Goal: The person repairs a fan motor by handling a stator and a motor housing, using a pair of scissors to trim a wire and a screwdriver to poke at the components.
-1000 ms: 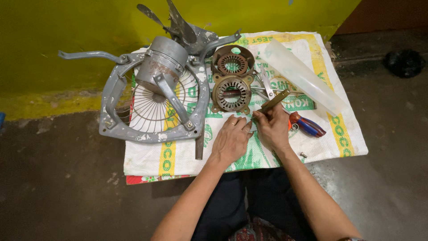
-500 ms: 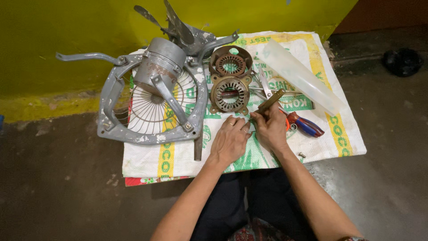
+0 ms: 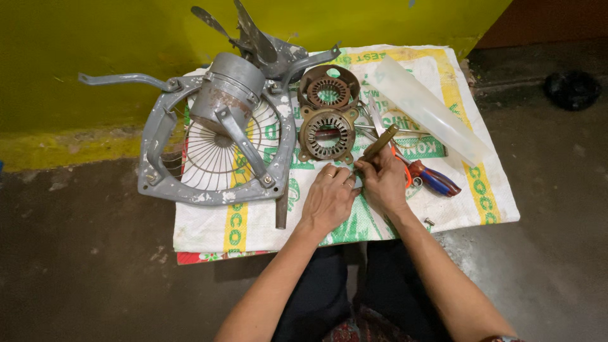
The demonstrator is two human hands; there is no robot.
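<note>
My right hand (image 3: pixel 382 182) grips a short brown wooden-handled tool (image 3: pixel 380 142) that points up and away. Close beside it, my left hand (image 3: pixel 329 198) rests palm down on the woven sack (image 3: pixel 456 196), its fingertips meeting the right hand's over a small pale piece I cannot make out. Just beyond the fingers lie two rusty ring-shaped motor stators (image 3: pixel 327 132), one behind the other (image 3: pixel 328 89).
A grey metal fan frame with wire guard (image 3: pixel 215 155) and motor housing (image 3: pixel 228 92) lies at left, fan blades (image 3: pixel 253 35) behind it. Pliers with red and blue grips (image 3: pixel 430 178), a clear plastic sheet (image 3: pixel 424 107) and a dark metal bar (image 3: pixel 282 206) lie on the sack.
Both hands stay together over the same spot on the sack; only slight finger shifts show.
</note>
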